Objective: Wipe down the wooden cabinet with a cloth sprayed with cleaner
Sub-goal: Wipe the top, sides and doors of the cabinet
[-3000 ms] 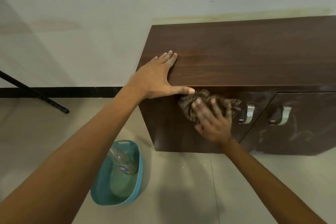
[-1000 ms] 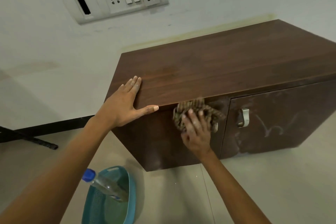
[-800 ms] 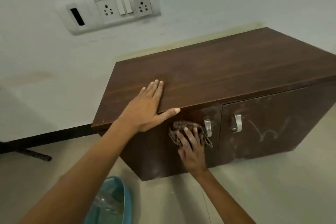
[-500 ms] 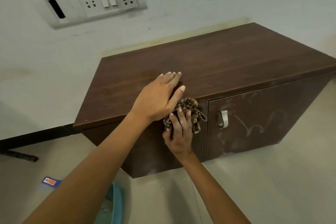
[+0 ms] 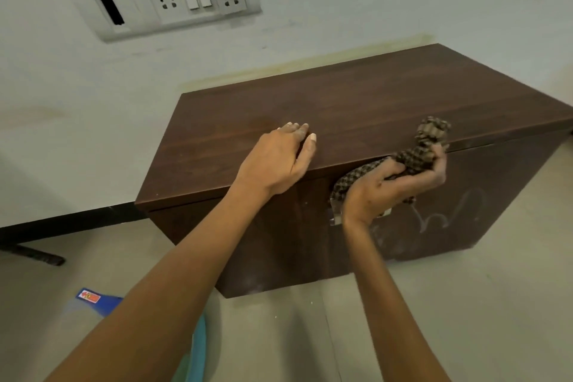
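Head view: left hand [image 5: 276,161] rests on the cabinet [image 5: 356,108] top, fingers loosely bent. Right hand [image 5: 393,189] grips the bunched checked cloth [image 5: 421,152] against the cabinet's upper front edge. Blue-and-red label [image 5: 90,297] at lower left, writing too blurred to read.

You look down on a pale tiled floor [image 5: 449,304]. The wooden cabinet [image 5: 372,108] stands on it, its back edge to the wall. Near the floor's front edge sits a teal basin [image 5: 200,347], with a blurred blue, red-labelled thing [image 5: 93,298] just beside it. A black bar [image 5: 34,254] rests at the floor's left edge.
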